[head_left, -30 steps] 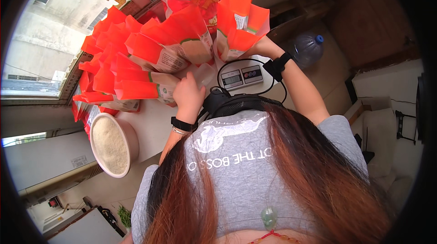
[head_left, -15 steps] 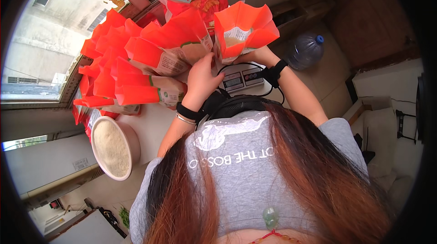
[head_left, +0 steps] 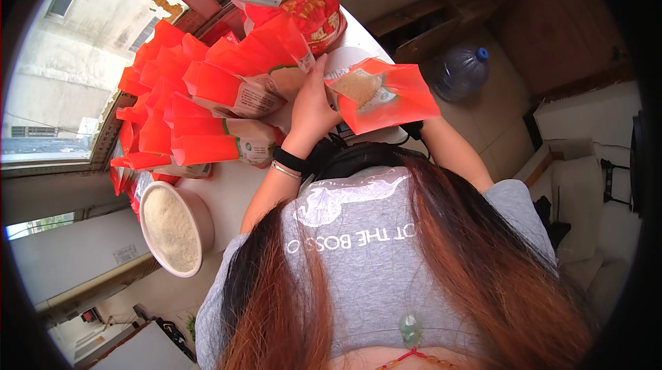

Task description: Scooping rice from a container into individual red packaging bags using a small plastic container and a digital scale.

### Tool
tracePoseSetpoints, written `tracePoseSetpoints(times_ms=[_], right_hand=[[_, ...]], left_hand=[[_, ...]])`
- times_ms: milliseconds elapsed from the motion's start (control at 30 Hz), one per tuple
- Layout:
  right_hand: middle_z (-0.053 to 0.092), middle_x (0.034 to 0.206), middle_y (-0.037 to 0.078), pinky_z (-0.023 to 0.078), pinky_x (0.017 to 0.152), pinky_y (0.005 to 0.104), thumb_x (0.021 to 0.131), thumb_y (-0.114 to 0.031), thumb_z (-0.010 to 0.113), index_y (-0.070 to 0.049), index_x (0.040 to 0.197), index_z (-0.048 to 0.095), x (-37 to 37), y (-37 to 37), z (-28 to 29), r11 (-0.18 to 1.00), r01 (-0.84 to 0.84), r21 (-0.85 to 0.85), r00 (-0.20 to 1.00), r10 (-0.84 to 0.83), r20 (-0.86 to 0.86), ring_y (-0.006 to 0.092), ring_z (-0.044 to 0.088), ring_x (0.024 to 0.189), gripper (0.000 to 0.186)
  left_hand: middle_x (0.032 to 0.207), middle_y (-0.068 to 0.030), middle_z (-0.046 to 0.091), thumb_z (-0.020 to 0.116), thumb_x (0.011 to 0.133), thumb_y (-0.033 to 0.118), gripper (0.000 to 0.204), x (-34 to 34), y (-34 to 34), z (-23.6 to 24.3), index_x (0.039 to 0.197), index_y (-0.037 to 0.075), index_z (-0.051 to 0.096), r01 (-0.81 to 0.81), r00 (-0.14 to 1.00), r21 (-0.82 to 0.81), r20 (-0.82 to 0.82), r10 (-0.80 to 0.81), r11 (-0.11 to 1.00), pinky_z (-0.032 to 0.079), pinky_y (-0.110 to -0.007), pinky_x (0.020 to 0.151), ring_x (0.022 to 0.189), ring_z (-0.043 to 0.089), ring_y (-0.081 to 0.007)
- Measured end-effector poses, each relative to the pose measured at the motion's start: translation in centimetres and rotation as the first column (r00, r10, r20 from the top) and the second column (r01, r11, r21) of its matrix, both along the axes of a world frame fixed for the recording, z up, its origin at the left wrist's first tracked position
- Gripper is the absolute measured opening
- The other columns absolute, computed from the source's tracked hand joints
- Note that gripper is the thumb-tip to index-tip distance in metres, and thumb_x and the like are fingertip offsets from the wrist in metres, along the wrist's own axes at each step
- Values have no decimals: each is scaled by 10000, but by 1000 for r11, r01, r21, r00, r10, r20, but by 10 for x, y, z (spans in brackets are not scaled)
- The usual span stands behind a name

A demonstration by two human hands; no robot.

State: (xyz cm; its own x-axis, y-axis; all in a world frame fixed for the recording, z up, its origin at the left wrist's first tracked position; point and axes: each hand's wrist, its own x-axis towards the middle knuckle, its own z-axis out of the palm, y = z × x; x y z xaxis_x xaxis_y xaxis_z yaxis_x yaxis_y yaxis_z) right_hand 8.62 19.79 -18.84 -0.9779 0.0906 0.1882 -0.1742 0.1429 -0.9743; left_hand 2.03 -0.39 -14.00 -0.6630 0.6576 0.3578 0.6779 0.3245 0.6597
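Note:
An open-topped red packaging bag (head_left: pixel 396 97) with pale grains in it tilts toward me, its mouth facing up. My right hand (head_left: pixel 429 126) is behind and under the bag, its fingers mostly hidden by it, and supports it. On the bag's left side is my left hand (head_left: pixel 312 109), fingers stretched out and thumb apart, close against the bag; whether it touches cannot be made out. The digital scale (head_left: pixel 338 130) lies below the tilted bag, almost wholly covered. Several similar open red bags (head_left: pixel 207 94) stand packed together just left of my left hand.
A pink-rimmed tub (head_left: pixel 172 228) of pale grain stands at the table's left edge. Behind the bags is a large red and silver sack (head_left: pixel 310 15). A big clear water bottle (head_left: pixel 462 75) with a blue cap is on the floor to the right. A window (head_left: pixel 62 60) is at the left.
The red bag has swung from upright to tilted, coming nearer to me and rightward, now covering the scale and most of my right hand. My left hand's fingers have stretched farther up.

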Motion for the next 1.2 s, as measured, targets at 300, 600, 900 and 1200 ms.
tracePoseSetpoints(times_ms=[300, 600, 900, 1200], right_hand=[[661, 1042, 96, 492, 866, 332, 725, -145, 810, -29, 1119, 607, 2, 4, -8, 986, -11, -168, 1000, 12, 2, 192, 623, 969, 458], [668, 957, 101, 505, 785, 288, 751, -109, 790, 4, 1021, 648, 10, -13, 22, 999, 17, 35, 990, -12, -140, 149, 632, 861, 326], [695, 952, 68, 508, 788, 277, 797, -88, 768, 21, 991, 679, 10, -11, 28, 998, -52, -45, 993, 47, -108, 125, 636, 886, 240], [666, 1043, 57, 496, 837, 282, 984, -108, 504, 24, 1167, 596, 14, -15, 48, 840, 50, -540, 981, 61, 186, 96, 592, 940, 244]], left_hand=[[973, -165, 677, 825, 704, 202, 448, 8, 3, 13, 1065, 20, 631, -62, 969, -11, 240, 63, 998, 522, -356, 777, 930, 678, -300], [919, -143, 711, 792, 767, 161, 306, -1, -2, -3, 1017, 33, 671, -14, 966, 50, 258, 1, 999, 529, -340, 744, 865, 703, -265], [980, -124, 707, 777, 775, 151, 351, -1, -12, -7, 1079, 30, 650, 41, 959, 239, 263, -106, 970, 517, -318, 787, 917, 684, -218], [1047, -119, 660, 781, 761, 132, 474, 11, -29, 22, 1176, 7, 589, -26, 979, 131, 203, -1, 991, 507, -327, 842, 971, 641, -206]])
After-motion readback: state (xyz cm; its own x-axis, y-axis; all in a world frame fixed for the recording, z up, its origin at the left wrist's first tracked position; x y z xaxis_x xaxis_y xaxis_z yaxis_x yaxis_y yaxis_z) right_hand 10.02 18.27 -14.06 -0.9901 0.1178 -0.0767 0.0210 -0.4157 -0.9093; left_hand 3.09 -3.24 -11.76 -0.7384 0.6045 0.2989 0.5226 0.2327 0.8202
